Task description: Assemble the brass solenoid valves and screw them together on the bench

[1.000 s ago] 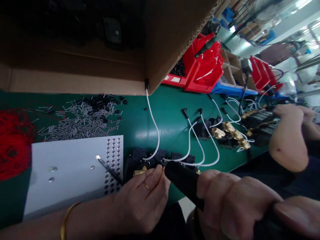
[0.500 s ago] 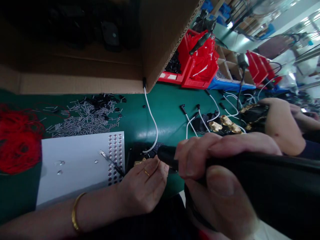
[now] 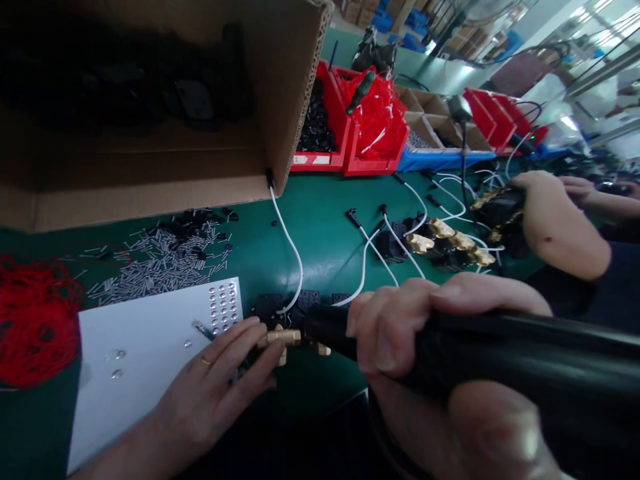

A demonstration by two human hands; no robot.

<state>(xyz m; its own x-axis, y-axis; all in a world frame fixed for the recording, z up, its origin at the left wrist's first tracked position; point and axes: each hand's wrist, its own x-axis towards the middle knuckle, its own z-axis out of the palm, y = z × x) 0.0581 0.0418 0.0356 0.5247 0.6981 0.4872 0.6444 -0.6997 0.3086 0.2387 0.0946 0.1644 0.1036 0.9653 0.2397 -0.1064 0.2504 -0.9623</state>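
Note:
My right hand [image 3: 400, 360] is wrapped around a thick black electric screwdriver [image 3: 500, 360] that points left. Its narrow front end [image 3: 330, 327] meets a small assembly with a brass valve body [image 3: 283, 337] and black housings. My left hand [image 3: 215, 380], palm down, grips this valve from the left, fingers on the brass. A white cable [image 3: 293, 250] with a black plug end curves up from the assembly towards the carton. The screwdriver's very tip is hidden against the work. Under my left hand, part of a pen-like tool [image 3: 203, 330] lies on the white sheet.
A cardboard box [image 3: 150, 173] fills the upper left. Loose metal pins [image 3: 160, 263], red bands [image 3: 37, 320] and a white sheet [image 3: 145, 333] with round stickers lie left. Red bins [image 3: 345, 143] stand behind. Brass valves [image 3: 443, 230] and a co-worker's arm [image 3: 560, 230] are right.
My left hand has gone from a pinch beside the screwdriver's front end to the brass valve, further left, exposing the brass. The screwdriver stays in my right hand; the view has shifted slightly.

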